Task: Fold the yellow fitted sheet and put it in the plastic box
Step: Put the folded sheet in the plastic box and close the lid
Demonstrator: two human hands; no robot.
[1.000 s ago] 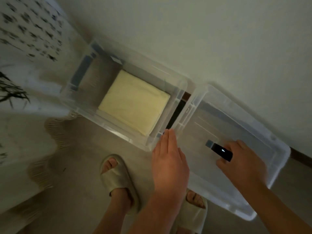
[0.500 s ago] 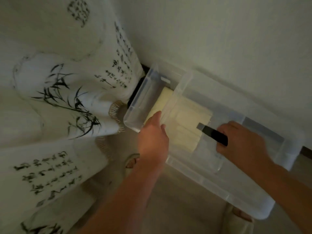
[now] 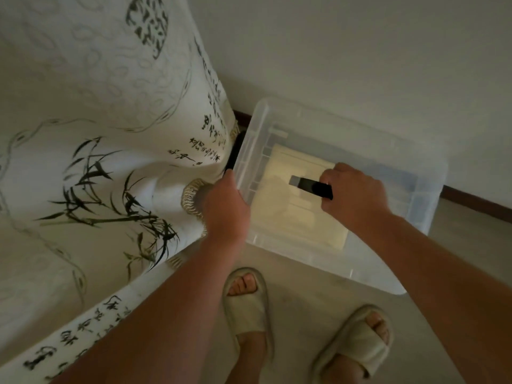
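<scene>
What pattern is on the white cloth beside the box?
Black bamboo leaves and calligraphy on the cloth, head view.

1 head-worn wide-angle view, steeply downward, close over the floor (image 3: 293,309)

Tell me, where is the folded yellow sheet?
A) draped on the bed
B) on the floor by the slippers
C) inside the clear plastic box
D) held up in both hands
C: the yellow sheet lies flat inside the plastic box, visible through its clear top.

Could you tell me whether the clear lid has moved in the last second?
Yes. The lid, held by the right hand, has moved left from beside the plastic box to over it, covering the folded yellow sheet.
</scene>
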